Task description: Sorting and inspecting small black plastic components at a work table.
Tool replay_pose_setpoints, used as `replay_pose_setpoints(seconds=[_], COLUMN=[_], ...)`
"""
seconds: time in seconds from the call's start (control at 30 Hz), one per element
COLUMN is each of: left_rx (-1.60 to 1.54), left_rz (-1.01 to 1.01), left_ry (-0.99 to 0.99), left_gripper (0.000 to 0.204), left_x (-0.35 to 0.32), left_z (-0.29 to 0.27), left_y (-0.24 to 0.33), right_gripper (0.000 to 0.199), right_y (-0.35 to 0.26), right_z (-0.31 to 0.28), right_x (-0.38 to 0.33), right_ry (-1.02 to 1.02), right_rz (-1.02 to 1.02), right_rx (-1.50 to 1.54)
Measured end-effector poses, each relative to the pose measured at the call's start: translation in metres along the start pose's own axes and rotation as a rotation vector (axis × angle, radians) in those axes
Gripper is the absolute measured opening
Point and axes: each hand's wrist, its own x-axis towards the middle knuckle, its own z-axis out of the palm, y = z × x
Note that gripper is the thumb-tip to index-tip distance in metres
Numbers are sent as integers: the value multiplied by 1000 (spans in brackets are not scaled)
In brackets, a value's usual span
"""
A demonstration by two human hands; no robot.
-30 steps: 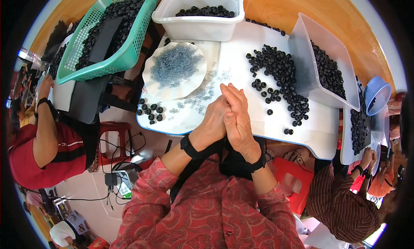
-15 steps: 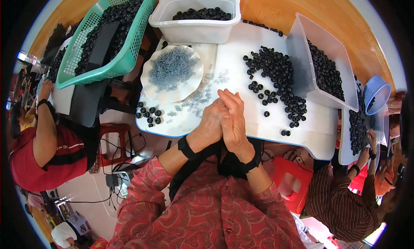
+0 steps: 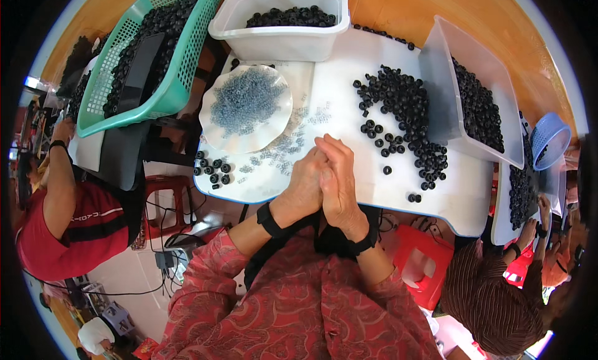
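My left hand (image 3: 304, 187) and my right hand (image 3: 340, 180) are pressed palm to palm, fingers straight and pointing away from me, over the near edge of the white table (image 3: 473, 201). Whether anything lies between the palms is hidden. Both wrists wear black bands. Just beyond the fingertips, small clear rings (image 3: 283, 149) are scattered on the table. A white scalloped plate (image 3: 210, 120) heaped with the same clear rings sits to the left. A loose pile of black rings (image 3: 405, 108) spreads to the right.
A few black rings (image 3: 212, 168) lie near the table's left edge. A white tub (image 3: 280, 42) of black rings stands at the back, a clear tub (image 3: 479, 104) at the right, a green basket (image 3: 162, 98) at the left. Other people sit at both sides; a red stool (image 3: 420, 266) stands below.
My hands stay pressed together and have shifted slightly against each other; nothing on the table has moved.
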Motion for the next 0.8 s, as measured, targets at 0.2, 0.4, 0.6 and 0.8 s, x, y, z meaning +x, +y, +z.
replay_pose_setpoints(seconds=[0.2,0.4,0.6,0.8], left_rx=[73,28,-618,-761], left_rz=[68,95,-290,-376], left_ry=[2,290,318,205], left_gripper=[23,21,8,13], left_x=[5,-5,-10,-15], left_z=[-6,-7,-24,-28], left_y=[10,3,13,12], right_gripper=[47,51,34,16], right_y=[5,8,5,-1], right_z=[-2,3,1,4], right_x=[0,-5,-8,-12], right_ry=[-11,346,258,212], right_rz=[-91,45,57,37], right_rx=[-68,208,94,-10])
